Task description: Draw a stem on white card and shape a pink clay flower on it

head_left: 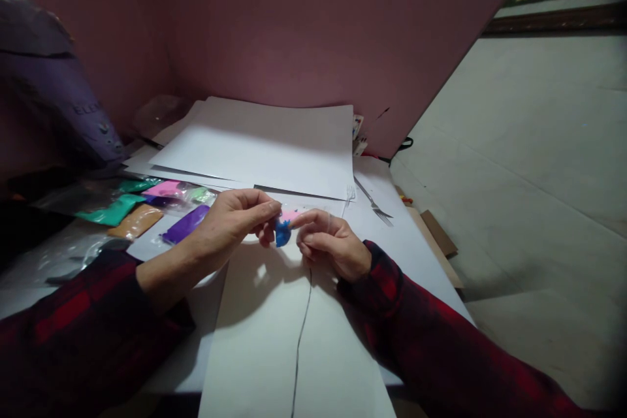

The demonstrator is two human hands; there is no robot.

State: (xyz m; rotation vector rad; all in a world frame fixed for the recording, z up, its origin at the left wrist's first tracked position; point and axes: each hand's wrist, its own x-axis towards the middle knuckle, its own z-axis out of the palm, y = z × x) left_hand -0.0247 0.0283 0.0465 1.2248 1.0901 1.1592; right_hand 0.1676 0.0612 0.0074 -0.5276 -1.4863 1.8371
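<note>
Nearest the camera, a thin dark wire (300,333) ran up across a white sheet of paper (274,339) lying on the surface (431,255), ending under the hands. Both sleeves were red-and-black plaid.

The left hand (235,219) was closed in a pinch, thumb and forefinger tips pressed on the upper left side of a small blue lump (283,233). The right hand (329,241) was also closed in a pinch, its fingertips meeting the lump from the right; the remaining fingers were curled under. The lump sat between the two hands, held just above the paper, with a bit of pink (289,215) showing directly behind it; whether that pink was part of the lump or lay on the surface could not be told.

Judgement on handling: the lump looked like soft modelling clay, very light, easily dented and probably a little tacky. Fingertip grip at its edges seemed right; a firm squeeze would likely deform it. The wire appeared thin and bendable, best held close to the lump.

Left of the hands lay clear bags of coloured material: purple (186,223), orange (136,221), green (112,211), pink (165,189). Right of the hands lay a metal fork (375,204). Farther back sat a stack of large white sheets (259,144) against a pink wall (313,26).
</note>
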